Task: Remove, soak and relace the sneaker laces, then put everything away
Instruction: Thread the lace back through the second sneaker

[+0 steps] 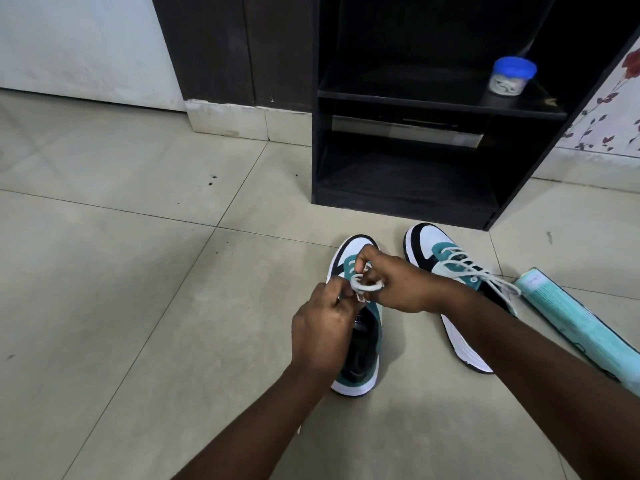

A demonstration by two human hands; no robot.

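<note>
Pale floor tiles (138,254) run back to a white wall and a dark open-fronted cabinet (408,168), on whose upper shelf stands a small clear jar with a blue lid (513,77). On the floor just in front of the cabinet lie two teal, white and black sneakers, toes pointing away from the person.

Over the left sneaker (356,323) both hands meet at the eyelets. The left hand (322,327) has its fingers (341,294) curled, pinching the white lace (365,284) on the near, left side of the tongue. The right hand (398,282) comes in from the right, its fingers bent round a loop of the same lace. The lace lies between the two hands, directly above the shoe's long axis, which runs from the person toward the cabinet. My reading is that a bow or a crossing is being worked, though loosening or tightening cannot be told apart.

Beside it, a little apart to the right, the right sneaker (450,292) is laced, its ends trailing toward a pale turquoise roll (571,323) lying at an angle on the tiles, near its heel side.
</note>
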